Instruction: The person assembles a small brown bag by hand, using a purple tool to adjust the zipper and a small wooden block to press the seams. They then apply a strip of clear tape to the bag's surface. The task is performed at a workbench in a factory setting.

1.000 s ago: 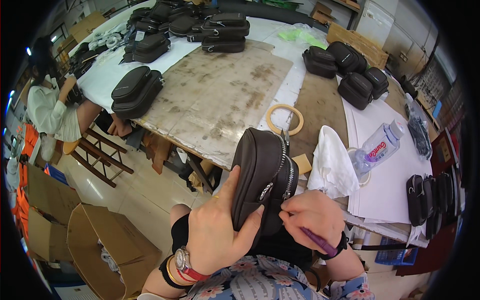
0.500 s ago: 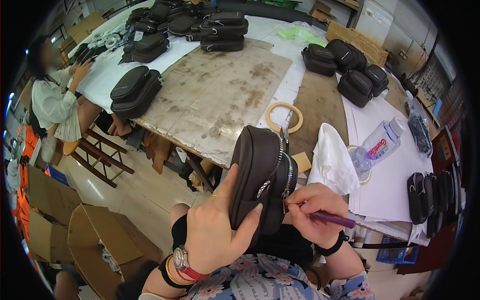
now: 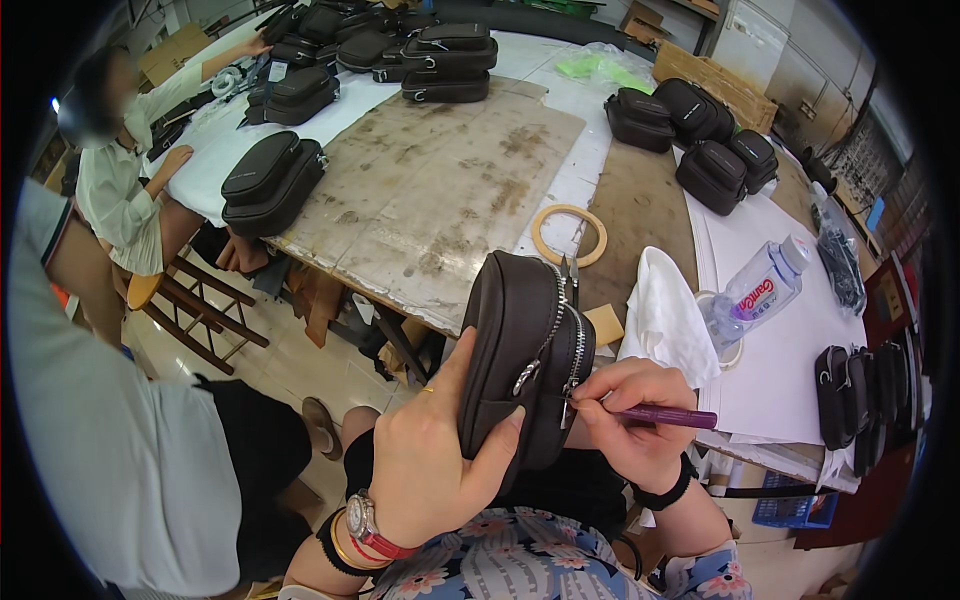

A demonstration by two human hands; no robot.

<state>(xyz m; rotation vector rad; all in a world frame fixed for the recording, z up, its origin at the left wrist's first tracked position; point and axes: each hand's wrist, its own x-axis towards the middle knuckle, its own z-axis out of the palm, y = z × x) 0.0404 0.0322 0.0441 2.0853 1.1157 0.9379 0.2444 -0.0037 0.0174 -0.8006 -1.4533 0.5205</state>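
At the left, a standing person in a pale shirt (image 3: 120, 470) is close beside the work area; past them, a lone dark bag (image 3: 272, 185) sits near the table's corner. The left hand (image 3: 425, 450) grasps the brown bag (image 3: 500, 350), index finger along its side, thumb across its front (the other fingers are hidden), seemingly to keep it upright and steady. The bag is above the lap at the table edge, its silver zipper (image 3: 579, 352) turned rightward, probably for easy reach. The right hand (image 3: 640, 420) pinches a slim purple tool (image 3: 665, 415), its tip end beside the zipper pull (image 3: 565, 410), perhaps for fine control. Further right, a white cloth (image 3: 665, 320) and a bottle (image 3: 765, 285) sit within easy reach.
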